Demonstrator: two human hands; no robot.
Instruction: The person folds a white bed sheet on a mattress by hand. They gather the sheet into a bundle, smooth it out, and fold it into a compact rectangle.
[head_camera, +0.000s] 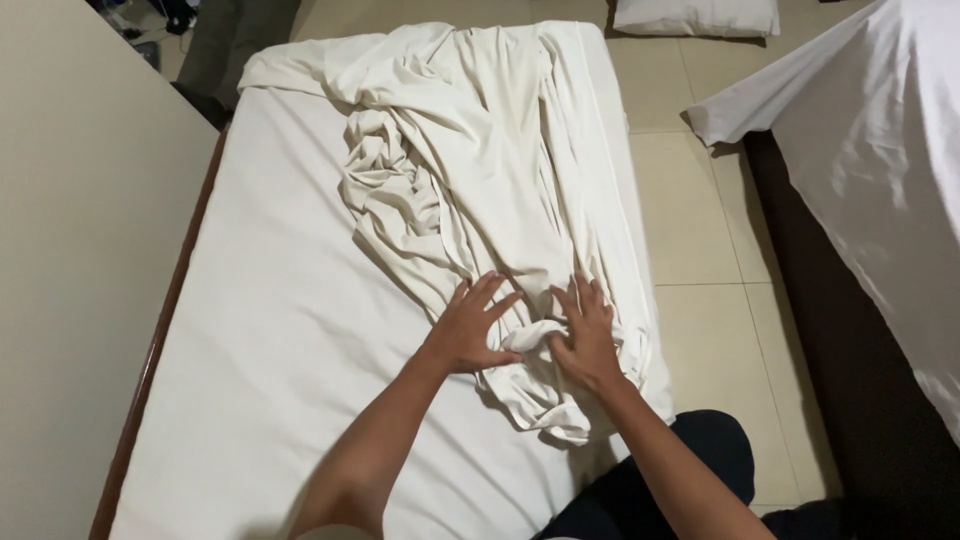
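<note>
A crumpled cream sheet lies bunched along the right half of a white mattress. My left hand rests flat on the near end of the sheet, fingers spread. Beside it my right hand presses on the same bunched end, its thumb tucked into a fold near the mattress's right edge. Neither hand clearly grips the cloth. My dark trouser leg shows below the right forearm.
A beige wall runs along the bed's left side above a wooden frame edge. Tiled floor lies to the right. A second bed with a white sheet stands at far right. A pillow lies on the floor beyond.
</note>
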